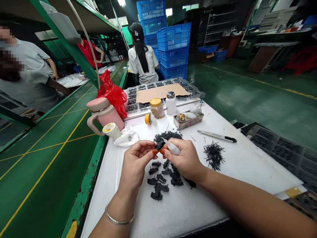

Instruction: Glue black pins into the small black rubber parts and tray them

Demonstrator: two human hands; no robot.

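Observation:
Over the white tabletop (195, 211), my left hand (138, 158) pinches a small black plastic part (159, 144) between thumb and fingers. My right hand (187, 157) is closed round a small white squeeze bottle (174, 148), its narrow tip pointing at the black part. The right thumb also meets that part. Below the hands lie several similar black parts (161, 178), some with thin pins sticking out. Just beyond them is a heap of tiny black rings (168, 135). To the right sits a pile of short black pins (214, 155).
A pen-like tool (216, 136), a small box of bottles (188, 120), a white dispenser (171, 104), a yellow-lidded jar (157, 109), tape (148, 119) and a pink mug (105, 114) stand around. Behind are parts trays (132, 107) under cardboard (160, 93). A green conveyor (49, 165) runs left; co-workers sit beyond.

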